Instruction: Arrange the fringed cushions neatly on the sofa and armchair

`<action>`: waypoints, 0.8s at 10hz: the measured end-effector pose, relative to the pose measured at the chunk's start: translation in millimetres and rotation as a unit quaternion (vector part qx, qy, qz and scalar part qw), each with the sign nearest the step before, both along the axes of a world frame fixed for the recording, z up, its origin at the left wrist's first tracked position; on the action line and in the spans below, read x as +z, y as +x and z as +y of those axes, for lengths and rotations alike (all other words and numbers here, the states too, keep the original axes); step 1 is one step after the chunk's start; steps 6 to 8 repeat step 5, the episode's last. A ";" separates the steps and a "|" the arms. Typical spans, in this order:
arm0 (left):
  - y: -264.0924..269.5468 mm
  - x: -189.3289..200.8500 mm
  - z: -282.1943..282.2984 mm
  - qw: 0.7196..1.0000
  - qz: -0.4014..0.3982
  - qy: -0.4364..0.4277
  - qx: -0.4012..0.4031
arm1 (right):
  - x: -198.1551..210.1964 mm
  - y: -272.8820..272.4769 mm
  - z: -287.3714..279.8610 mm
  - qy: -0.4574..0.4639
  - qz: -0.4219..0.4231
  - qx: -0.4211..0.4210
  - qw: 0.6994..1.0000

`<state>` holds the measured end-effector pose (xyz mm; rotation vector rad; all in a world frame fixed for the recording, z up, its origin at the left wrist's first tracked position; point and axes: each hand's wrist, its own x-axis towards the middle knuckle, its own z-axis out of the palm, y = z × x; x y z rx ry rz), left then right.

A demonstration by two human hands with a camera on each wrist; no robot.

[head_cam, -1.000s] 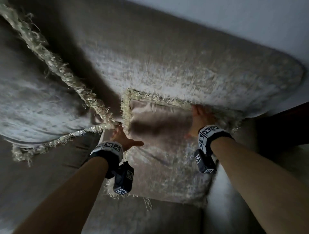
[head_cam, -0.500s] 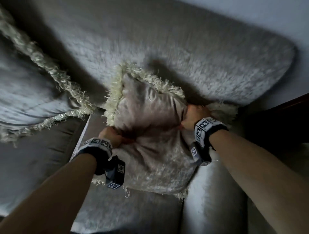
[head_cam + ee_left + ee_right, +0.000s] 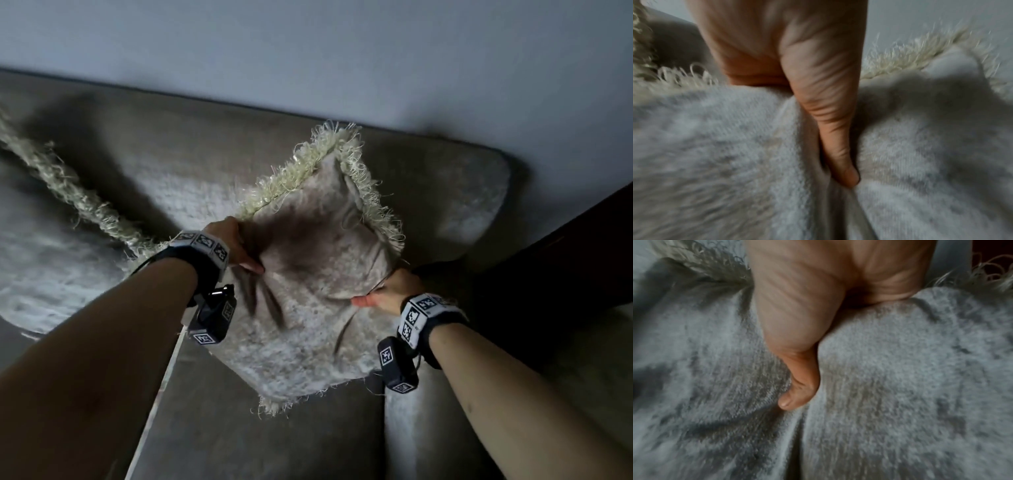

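Observation:
A grey plush cushion (image 3: pixel 318 274) with a cream fringe (image 3: pixel 308 164) hangs tilted, one corner up, in front of the sofa backrest (image 3: pixel 171 164). My left hand (image 3: pixel 236 246) grips its left edge, thumb (image 3: pixel 840 146) dug into the fabric (image 3: pixel 715 146). My right hand (image 3: pixel 387 294) grips the right edge, thumb (image 3: pixel 797 386) pressed into the pile (image 3: pixel 900 386). The fingers behind the cushion are hidden. A second fringed cushion (image 3: pixel 44 240) lies at the far left, its fringe (image 3: pixel 68 192) running diagonally.
The sofa seat (image 3: pixel 257 445) lies below the cushion, and a padded arm (image 3: pixel 428 428) runs along its right side. A dark wooden piece of furniture (image 3: pixel 565 257) stands to the right. A pale wall (image 3: pixel 342 51) rises behind the backrest.
Both hands closed on the cushion, which lay against the backrest, and lifted it. It has turned so that one corner points up, and my view has risen to show the wall.

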<state>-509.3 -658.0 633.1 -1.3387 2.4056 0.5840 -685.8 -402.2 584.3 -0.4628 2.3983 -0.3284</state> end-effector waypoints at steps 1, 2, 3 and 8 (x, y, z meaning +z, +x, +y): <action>0.3 -27.3 5.6 0.995 -0.072 -0.060 -0.023 | -9.6 -6.6 8.9 -0.021 0.010 -0.003 1.000; 8.8 -46.3 8.1 0.993 -0.091 -0.070 -0.041 | -10.2 -10.1 12.9 -0.058 0.058 0.000 0.997; 18.8 -42.1 10.1 0.994 -0.089 -0.064 -0.023 | 0.9 -6.8 6.7 -0.067 0.089 0.021 0.994; 33.8 3.0 14.2 0.995 -0.074 -0.069 0.012 | 26.0 7.6 -4.3 -0.115 0.077 -0.002 0.990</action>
